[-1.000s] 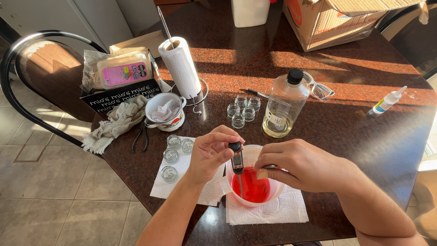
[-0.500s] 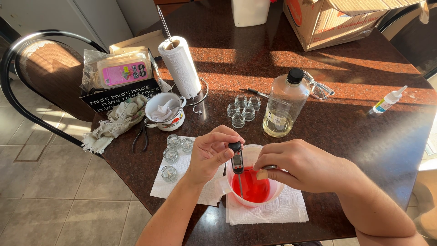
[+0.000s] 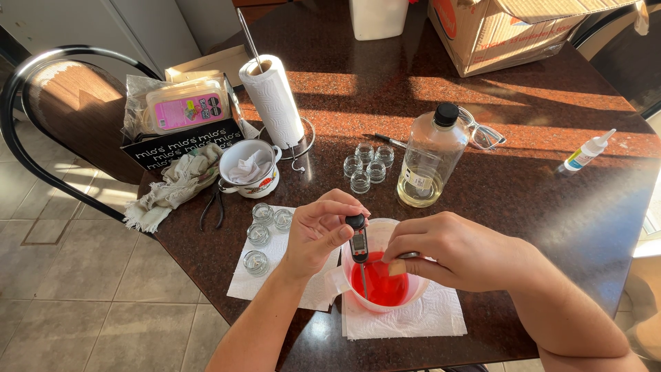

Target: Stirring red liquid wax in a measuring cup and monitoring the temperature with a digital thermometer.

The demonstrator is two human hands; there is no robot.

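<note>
At the near edge of the dark stone table (image 3: 551, 200), a white plastic pitcher (image 3: 383, 272) of red liquid (image 3: 379, 284) stands on a paper towel (image 3: 413, 320). The left hand (image 3: 318, 231) pinches the black head of a digital probe thermometer (image 3: 357, 241) between thumb and fingertips, its stem dipping upright into the liquid. The right hand (image 3: 458, 249), fingers curled closed, grips the pitcher's rim, where a thin metal piece shows under the fingers; what that piece is cannot be told. Small glass cups (image 3: 265, 231) rest on a second towel to the left, more glass cups (image 3: 367, 165) beside a clear bottle (image 3: 430, 157) behind. Judged risk: the pitcher sits close to the table edge, so a downward pull on its rim could tip it and spill red liquid over the towels; a slackened pinch could drop the thermometer's head into the liquid.
</note>
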